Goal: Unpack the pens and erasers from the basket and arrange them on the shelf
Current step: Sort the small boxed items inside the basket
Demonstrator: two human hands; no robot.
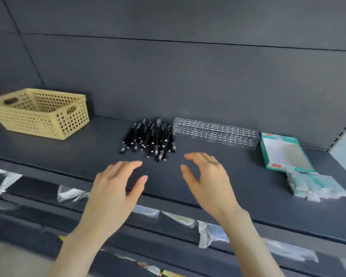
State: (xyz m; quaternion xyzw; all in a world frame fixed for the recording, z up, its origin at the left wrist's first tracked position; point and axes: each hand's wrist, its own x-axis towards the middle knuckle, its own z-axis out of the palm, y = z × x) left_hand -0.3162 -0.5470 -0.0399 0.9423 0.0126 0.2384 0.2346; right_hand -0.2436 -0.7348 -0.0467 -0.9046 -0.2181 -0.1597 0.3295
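**Both hands hover loose, short of the pens**

Forearms come up from the bottom edge, cut off below the elbow. Left hand and right hand are both spread over the front of the dark shelf, fingers relaxed and slightly bent, gripping nothing; whether they touch the surface is hard to say.

Just beyond the fingertips lies a heap of black pens, laid roughly front to back and overlapping, so a count is impossible. A clear perforated pen rack stands just beside the heap on its right, against the back panel.

Farther right, an open white-and-teal eraser box lies flat, and a pile of wrapped erasers sits at its near end, blurred.

At far left stands the beige perforated basket; its floor is hidden by the near wall. Below the shelf edge, torn plastic strips are smeared by blur.
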